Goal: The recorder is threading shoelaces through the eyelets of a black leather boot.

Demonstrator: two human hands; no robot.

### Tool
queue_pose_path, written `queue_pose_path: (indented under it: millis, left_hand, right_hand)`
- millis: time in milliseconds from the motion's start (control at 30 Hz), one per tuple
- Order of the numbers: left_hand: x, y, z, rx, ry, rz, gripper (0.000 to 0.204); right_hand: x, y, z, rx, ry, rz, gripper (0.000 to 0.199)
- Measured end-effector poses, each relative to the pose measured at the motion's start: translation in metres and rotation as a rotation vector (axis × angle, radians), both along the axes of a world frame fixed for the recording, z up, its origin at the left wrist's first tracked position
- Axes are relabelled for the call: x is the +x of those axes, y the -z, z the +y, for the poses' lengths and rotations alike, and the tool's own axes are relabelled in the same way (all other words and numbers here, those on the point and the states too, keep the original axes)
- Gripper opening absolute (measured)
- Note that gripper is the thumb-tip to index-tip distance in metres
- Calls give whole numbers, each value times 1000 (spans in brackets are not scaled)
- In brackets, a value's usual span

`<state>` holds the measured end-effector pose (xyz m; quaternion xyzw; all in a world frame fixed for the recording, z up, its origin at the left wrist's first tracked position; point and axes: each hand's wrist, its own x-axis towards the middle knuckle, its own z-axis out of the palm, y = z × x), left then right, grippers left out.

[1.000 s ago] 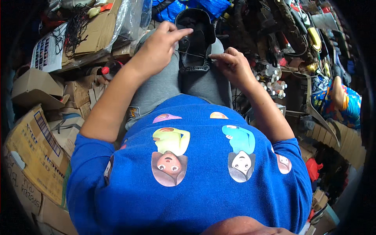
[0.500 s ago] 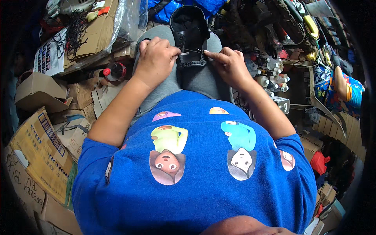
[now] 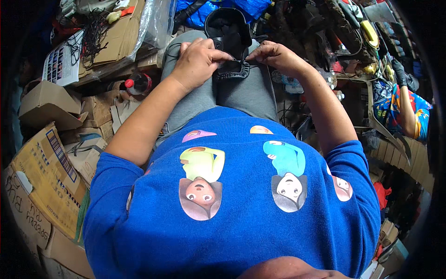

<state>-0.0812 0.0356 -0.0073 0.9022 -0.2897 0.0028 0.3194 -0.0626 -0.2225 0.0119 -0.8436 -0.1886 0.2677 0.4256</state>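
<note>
A black shoe upper (image 3: 233, 74) with gathered stitching round its toe lies across my lap, the toe toward me and the opening away. My left hand (image 3: 197, 61) is at its left side, thumb and finger pinched on a thin dark thread. On the other side, my right hand (image 3: 281, 57) pinches the thread too, its fingertips just above the stitched toe. Both sets of fingertips nearly meet over the shoe. The thread is too fine to follow all along, and I cannot make out whether a needle is there.
To the left are flattened cardboard (image 3: 114, 46), a red-capped bottle (image 3: 138, 84) and an open carton (image 3: 49, 107). Small bottles stand beyond my right forearm. A co-worker's arm (image 3: 407, 109), with a dark glove, shows at far right. Blue plastic (image 3: 193, 16) lies ahead.
My hands have come closer together over the shoe's toe; the thread stretched between them before now barely shows. My right hand turned inward. The co-worker's arm shifted.
</note>
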Motion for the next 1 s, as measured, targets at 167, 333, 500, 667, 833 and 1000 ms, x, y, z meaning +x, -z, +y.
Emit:
queue_pose_path:
  millis: [167,333,500,667,833,1000]
  left_hand:
    - [2,1,0,13,6,-4,24]
    - [2,0,-3,35,5,17,19]
    - [16,6,-8,13,62,13,20]
    - [27,6,-13,23,181,28,17]
    - [-9,2,-3,-5,-38,18,22]
    - [-6,-4,-17,78,-155,141,19]
  right_hand:
    - [1,-4,0,-34,-9,-3,20]
    - [1,1,-1,10,1,24,21]
    - [-2,3,1,35,19,14,26]
    - [-5,6,-1,23,1,-11,25]
    - [-22,0,4,-48,43,-46,28]
    - [-21,3,10,243,269,285,28]
